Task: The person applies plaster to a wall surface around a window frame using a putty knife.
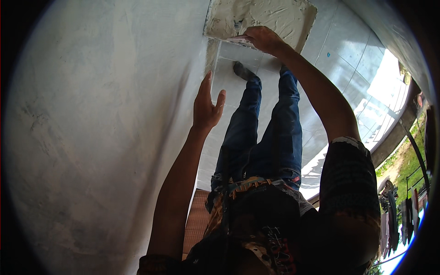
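My right hand (262,39) is closed around a flat plastering trowel (240,41), whose blade mostly hides under the fingers. It is at the near edge of a rectangular tray (207,25) spread with wet, beige plaster (279,16). Ridges and smears mark the plaster's surface. My left hand (208,107) hangs in the air beside the grey wall, thumb apart and fingers stretched, holding nothing. Whether its fingertips touch the wall, I cannot tell.
A smooth grey wall (91,114) with patchy smears fills the left side. Under my feet lies a tiled grey floor (337,41), sunlit toward the right. A brown ribbed panel (195,217) stands low by the wall. Grass (408,172) shows outside at the right.
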Demonstrator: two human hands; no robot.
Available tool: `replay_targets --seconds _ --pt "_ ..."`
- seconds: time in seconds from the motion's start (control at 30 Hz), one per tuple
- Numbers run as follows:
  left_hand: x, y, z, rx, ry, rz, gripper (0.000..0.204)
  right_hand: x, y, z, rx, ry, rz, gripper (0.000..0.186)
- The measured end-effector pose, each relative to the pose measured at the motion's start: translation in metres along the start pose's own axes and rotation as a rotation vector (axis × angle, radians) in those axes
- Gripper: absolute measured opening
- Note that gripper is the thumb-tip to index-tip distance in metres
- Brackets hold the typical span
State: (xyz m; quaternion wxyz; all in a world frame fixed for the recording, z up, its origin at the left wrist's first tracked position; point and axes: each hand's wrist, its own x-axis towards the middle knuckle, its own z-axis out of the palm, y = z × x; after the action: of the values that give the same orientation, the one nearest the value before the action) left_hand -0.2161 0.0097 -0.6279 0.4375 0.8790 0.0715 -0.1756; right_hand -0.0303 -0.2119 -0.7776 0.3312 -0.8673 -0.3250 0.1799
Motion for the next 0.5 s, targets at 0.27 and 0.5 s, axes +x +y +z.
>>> replay_targets --seconds 0.27,0.5 --pt "0.008 0.005 0.0 0.033 0.0 0.024 0.067 0.011 -0.021 0.021 -0.071 0.023 0.104 0.02" --pt "0.011 0.01 -0.001 0.029 0.015 0.021 0.066 0.007 -0.014 0.002 -0.088 -0.069 0.168 0.02"
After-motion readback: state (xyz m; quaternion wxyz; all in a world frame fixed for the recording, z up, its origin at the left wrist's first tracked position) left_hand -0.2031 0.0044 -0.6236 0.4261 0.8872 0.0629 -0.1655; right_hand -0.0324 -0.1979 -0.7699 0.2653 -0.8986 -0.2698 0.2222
